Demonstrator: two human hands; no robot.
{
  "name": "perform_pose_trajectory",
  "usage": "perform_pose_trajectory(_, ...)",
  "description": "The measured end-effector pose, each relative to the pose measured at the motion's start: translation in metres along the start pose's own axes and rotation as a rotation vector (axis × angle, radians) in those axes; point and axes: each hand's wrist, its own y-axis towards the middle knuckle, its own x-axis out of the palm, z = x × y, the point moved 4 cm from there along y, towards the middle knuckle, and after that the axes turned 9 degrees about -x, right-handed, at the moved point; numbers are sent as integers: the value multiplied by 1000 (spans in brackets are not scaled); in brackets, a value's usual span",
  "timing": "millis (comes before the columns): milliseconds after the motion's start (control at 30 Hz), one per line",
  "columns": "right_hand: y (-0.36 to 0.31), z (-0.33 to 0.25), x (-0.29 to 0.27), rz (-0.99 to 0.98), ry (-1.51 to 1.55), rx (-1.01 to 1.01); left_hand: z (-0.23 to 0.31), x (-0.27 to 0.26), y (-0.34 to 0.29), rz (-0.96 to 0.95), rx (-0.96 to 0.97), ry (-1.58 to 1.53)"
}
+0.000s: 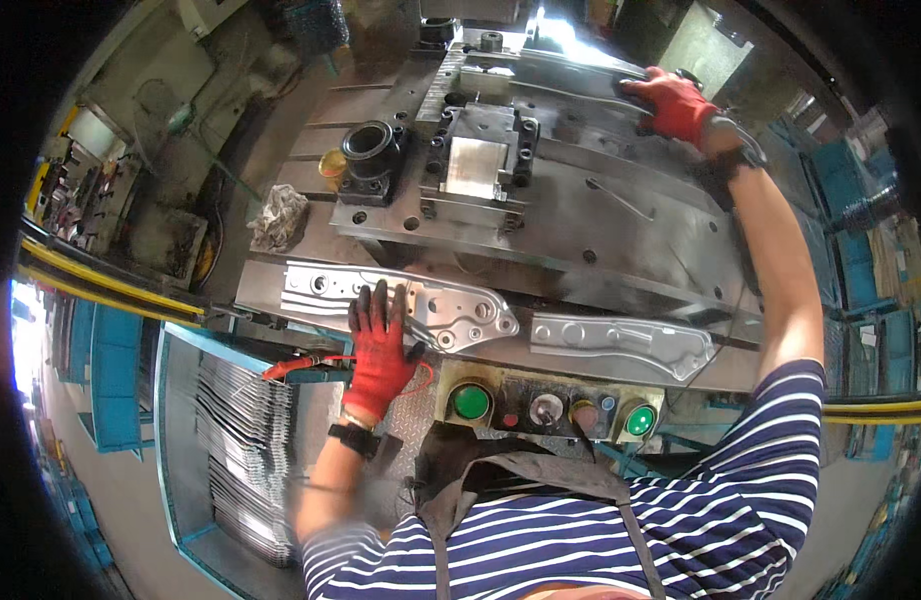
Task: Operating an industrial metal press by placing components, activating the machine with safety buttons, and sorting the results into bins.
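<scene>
My left hand [381, 345], in a red and black glove, lies flat with spread fingers on a stamped sheet-metal part [451, 308] resting at the front edge of the press bed. A second, similar stamped part [621, 345] lies to its right, untouched. My right hand [679, 105], also in a red glove, reaches far across the steel die plate [621, 230] and grips a long metal part [571, 75] near the back of the press. A die block [478, 165] sits in the middle of the plate.
A black cylindrical bushing [371, 150] and a crumpled rag [279, 218] sit at the left of the plate. Below the parts is a control panel with two green buttons [471, 402] [640, 420]. A blue bin with several stacked blanks [246, 440] stands at lower left.
</scene>
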Motion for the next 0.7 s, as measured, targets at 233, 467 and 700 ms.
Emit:
perform_pose_trajectory(233, 78, 15, 62, 88, 147, -326, -30, 2, -53, 132, -80, -191)
perform_pose_trajectory(467, 86, 6, 75, -191, 250, 53, -25, 63, -96, -262, -219, -163)
perform_pose_trajectory(700, -76, -65, 33, 208, 316, 60, -22, 118, -115, -724, -433, -353)
